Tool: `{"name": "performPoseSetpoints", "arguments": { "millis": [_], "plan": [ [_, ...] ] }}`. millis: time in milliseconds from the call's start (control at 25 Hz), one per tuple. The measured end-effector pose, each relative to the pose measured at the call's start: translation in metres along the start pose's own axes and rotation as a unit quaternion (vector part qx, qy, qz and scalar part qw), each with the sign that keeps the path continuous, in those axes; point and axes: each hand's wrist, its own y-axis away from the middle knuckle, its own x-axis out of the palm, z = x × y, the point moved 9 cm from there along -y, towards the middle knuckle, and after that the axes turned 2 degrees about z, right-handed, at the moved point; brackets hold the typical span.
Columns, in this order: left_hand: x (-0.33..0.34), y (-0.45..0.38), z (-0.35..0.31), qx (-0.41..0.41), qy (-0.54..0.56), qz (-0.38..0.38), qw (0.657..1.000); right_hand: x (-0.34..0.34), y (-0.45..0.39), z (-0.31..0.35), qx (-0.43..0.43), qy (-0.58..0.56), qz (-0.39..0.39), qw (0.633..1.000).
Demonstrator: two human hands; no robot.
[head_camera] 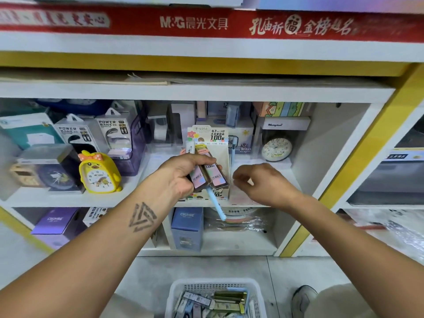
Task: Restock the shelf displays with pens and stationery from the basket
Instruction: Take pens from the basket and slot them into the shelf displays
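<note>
My left hand point(181, 173) grips a small bundle: two brown pencil-lead cases point(213, 175) with pastel labels and a light blue pen point(215, 203) that sticks out below the fist. Right behind the bundle on the middle shelf stands a white display box point(220, 138) printed "0.7 HB 100". My right hand point(259, 182) hovers just right of the cases with its fingers loosely curled and nothing in it. On the floor below sits the white mesh basket point(181, 288) with several more lead cases and pens inside.
A yellow duck alarm clock point(98, 173) and power bank packs point(114, 131) stand left of the display box, a round alarm clock point(276, 149) to its right. Blue and purple boxes point(187, 228) fill the lower shelf. A shoe point(302, 297) is beside the basket.
</note>
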Motion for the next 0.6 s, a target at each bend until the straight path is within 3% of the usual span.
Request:
{"name": "performPoseSetpoints", "arguments": {
  "millis": [80, 160, 200, 440, 600],
  "plan": [
    [0.001, 0.000, -0.002, 0.008, 0.006, 0.007, 1.000, -0.011, -0.004, 0.003, 0.036, -0.229, -0.029, 0.972],
    [0.003, 0.002, -0.003, 0.007, 0.006, 0.015, 1.000, -0.007, -0.007, 0.010, 0.077, -0.428, -0.002, 0.900],
    [0.005, 0.003, -0.002, 0.003, 0.006, 0.023, 1.000, -0.005, -0.008, 0.015, 0.084, -0.462, 0.003, 0.883],
    [0.019, 0.010, 0.005, -0.016, -0.052, 0.103, 0.993, 0.007, -0.021, 0.018, 0.122, -0.497, 0.000, 0.859],
    [0.017, 0.010, 0.003, -0.012, -0.072, 0.110, 0.991, 0.006, -0.028, 0.013, 0.146, -0.538, -0.008, 0.830]
  ]
}}
